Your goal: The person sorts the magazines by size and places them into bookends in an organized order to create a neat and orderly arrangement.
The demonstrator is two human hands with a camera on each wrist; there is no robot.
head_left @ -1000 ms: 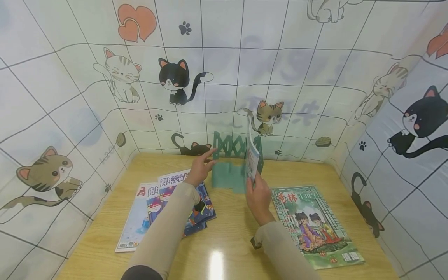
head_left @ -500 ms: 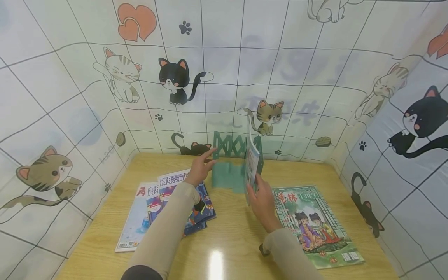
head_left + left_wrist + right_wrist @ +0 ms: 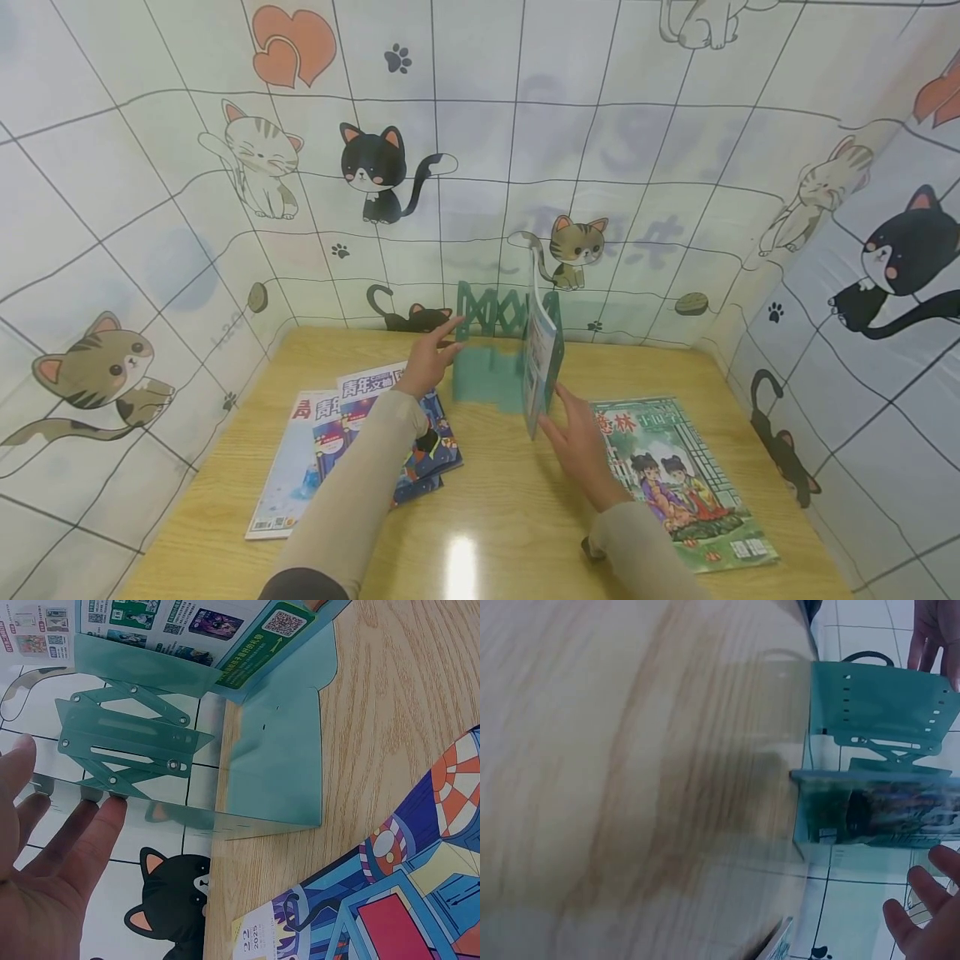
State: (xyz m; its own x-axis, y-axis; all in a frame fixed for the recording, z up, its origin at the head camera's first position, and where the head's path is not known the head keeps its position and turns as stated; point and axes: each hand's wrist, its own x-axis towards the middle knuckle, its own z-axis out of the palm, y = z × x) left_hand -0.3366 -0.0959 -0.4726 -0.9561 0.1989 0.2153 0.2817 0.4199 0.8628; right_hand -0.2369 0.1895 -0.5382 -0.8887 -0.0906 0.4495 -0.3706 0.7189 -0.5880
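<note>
A green metal expanding bookend (image 3: 487, 379) with criss-cross bars stands at the back of the table. One thin magazine (image 3: 538, 358) is upright along the inner side of its right end panel, and printed blocks and a QR code show on its cover (image 3: 210, 626) in the left wrist view. My left hand (image 3: 429, 365) touches the left end panel (image 3: 180, 806), fingers fairly straight at its outer side. My right hand (image 3: 585, 442) is just right of the standing magazine's front edge, its fingers spread and holding nothing; the right wrist view shows these fingers (image 3: 928, 892) apart from the magazine.
Several overlapping magazines (image 3: 285, 492) lie left of the bookend, partly under my left forearm. Another magazine (image 3: 682, 492) with two cartoon figures lies flat at the right. A cat-printed cloth (image 3: 480, 167) encloses the wooden table (image 3: 495, 517) at the back and sides.
My right hand has let go of the magazine and drawn back toward the right and nearer me. The magazine still stands in the bookend. My left hand has kept its place.
</note>
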